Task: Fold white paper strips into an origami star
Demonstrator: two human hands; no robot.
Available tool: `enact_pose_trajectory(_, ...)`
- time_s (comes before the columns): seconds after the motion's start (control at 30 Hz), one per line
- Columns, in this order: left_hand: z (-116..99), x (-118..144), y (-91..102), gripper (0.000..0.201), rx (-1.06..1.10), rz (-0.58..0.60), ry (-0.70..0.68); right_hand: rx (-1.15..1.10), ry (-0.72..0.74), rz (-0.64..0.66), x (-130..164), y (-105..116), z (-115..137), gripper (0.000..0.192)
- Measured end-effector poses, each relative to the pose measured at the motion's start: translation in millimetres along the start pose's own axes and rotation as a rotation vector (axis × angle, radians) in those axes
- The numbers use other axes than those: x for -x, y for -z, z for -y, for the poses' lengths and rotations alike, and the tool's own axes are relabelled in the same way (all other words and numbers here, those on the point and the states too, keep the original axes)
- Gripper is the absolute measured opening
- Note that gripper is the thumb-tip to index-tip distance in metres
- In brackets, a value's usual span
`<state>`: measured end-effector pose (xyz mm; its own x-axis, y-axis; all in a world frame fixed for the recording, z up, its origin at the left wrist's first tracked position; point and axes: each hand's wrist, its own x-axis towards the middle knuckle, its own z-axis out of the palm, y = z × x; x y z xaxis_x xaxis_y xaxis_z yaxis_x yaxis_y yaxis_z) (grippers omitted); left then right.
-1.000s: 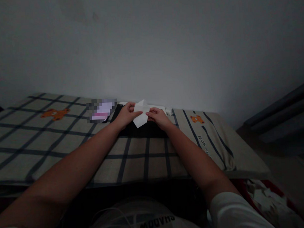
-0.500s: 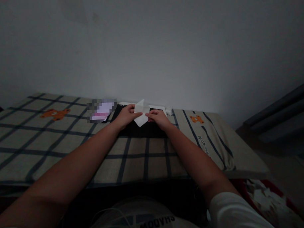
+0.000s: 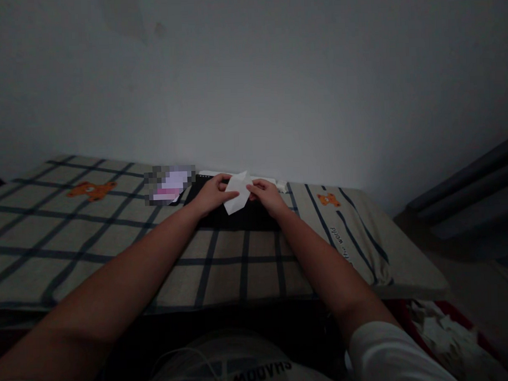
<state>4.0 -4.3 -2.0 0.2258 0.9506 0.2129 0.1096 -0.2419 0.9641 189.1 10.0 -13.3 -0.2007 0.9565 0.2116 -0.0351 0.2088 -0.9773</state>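
Observation:
A small folded white paper (image 3: pixel 236 192) is held between both hands over a black mat (image 3: pixel 238 216) at the far side of the table. My left hand (image 3: pixel 212 193) pinches the paper's left edge. My right hand (image 3: pixel 266 194) grips its right side, with fingers on top. The paper has a pointed top and a slanted lower edge. Both forearms stretch forward across the checked tablecloth (image 3: pixel 93 240).
The cloth has dark stripes and orange bear prints (image 3: pixel 91 190). A blurred pink and white item (image 3: pixel 170 184) lies left of the mat. A white strip (image 3: pixel 274 182) runs along the wall behind the mat. Crumpled white papers (image 3: pixel 446 328) lie on the floor at lower right.
The paper has tilted and flattened a little between the hands, and its top point has leaned right. Both hands stay in nearly the same place.

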Motion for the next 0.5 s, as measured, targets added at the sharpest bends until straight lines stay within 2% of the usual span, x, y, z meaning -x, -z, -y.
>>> enact_pose_trajectory(0.1,-1.7,-0.2,0.1,0.055,-0.029,-0.062,-0.027,-0.011,0.012,-0.043,-1.0,1.2,1.1,0.019)
enact_pose_trajectory(0.23,-5.4,-3.1,0.9,0.049,0.061,-0.229,-0.045,-0.192,-0.052,-0.127,-3.2,3.1,0.8,0.018)
enact_pose_trajectory(0.3,-7.4,-3.5,0.2,0.048,0.136,-0.266,-0.010,-0.294,-0.058,-0.160,-3.5,3.3,1.6,0.020)
enact_pose_trajectory(0.4,-10.5,-0.1,-3.9,0.051,0.160,-0.161,0.028,-0.393,-0.042,-0.133,-1.4,0.0,5.5,0.021)
enact_pose_trajectory(0.5,-12.0,5.0,-9.3,0.048,0.116,-0.038,-0.022,-0.384,-0.061,-0.025,3.1,-8.0,10.0,0.022)
